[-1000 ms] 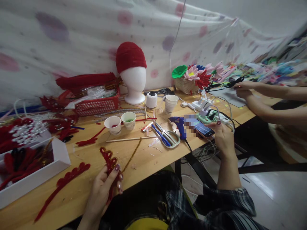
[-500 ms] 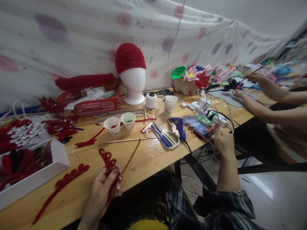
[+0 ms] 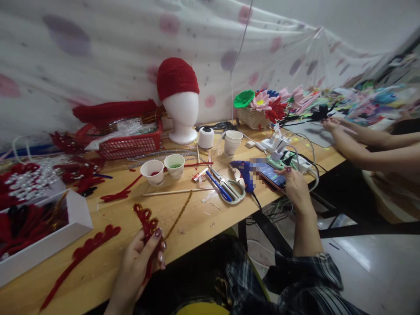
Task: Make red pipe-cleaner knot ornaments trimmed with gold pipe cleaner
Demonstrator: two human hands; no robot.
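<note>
My left hand (image 3: 139,256) is closed around a red chenille piece (image 3: 144,218) whose scalloped edge is trimmed with gold; my fingers cover its lower part. A gold tinsel stem (image 3: 180,214) juts up to the right from the same grip. At the table's right edge, my right hand (image 3: 299,192) grips the near end of a phone (image 3: 277,178) with a lit screen, thumb on top; the fingers beneath are hidden. Left of the phone lies a blue glue gun (image 3: 243,169). Another red scalloped chenille piece (image 3: 82,253) rests on the table left of my left hand.
Scissors (image 3: 236,190), a blue pen (image 3: 219,186) and paper cups (image 3: 152,171) stand or lie mid-table. A white box (image 3: 77,212) and red basket (image 3: 131,146) are at left. Behind is a foam head (image 3: 183,116) in a red cap. Another person's hands (image 3: 334,124) hold a black piece at right.
My right hand has gone from a finger on the phone's screen to gripping its near end. The phone has shifted slightly. My left hand keeps its hold. The other person's hands have moved closer together.
</note>
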